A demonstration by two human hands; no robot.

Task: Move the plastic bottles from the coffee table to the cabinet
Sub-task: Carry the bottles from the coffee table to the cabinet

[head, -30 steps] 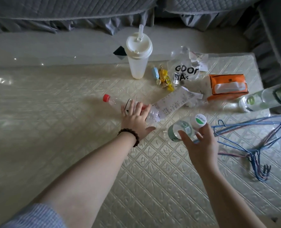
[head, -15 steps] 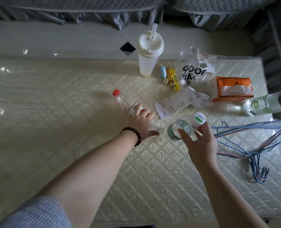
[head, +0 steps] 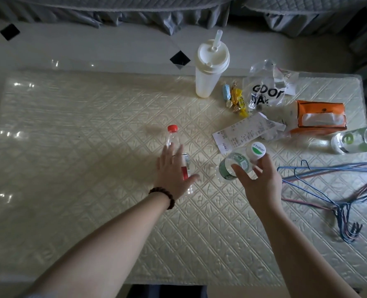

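Note:
A clear plastic bottle with a red cap (head: 171, 137) lies on the cream coffee table (head: 81, 147), cap pointing away from me. My left hand (head: 172, 175), with a bead bracelet at the wrist, is laid over its body, fingers on one side and thumb on the other. My right hand (head: 257, 181) holds a green-labelled bottle with a white cap (head: 236, 162) just above the table. A third clear bottle with a green label (head: 354, 139) lies at the table's right edge.
At the back stand a white lidded cup with a straw (head: 210, 72), candies (head: 236, 100) and a plastic bag (head: 266, 89). A receipt (head: 242, 134) and orange tissue pack (head: 320, 117) lie right of centre. Wire hangers (head: 339, 190) sprawl at the right. A grey sofa lies beyond.
The red-capped bottle has swung under my left hand, from cap pointing left to cap pointing away. My right hand keeps the green-labelled bottle almost still. The camera has tilted up a little.

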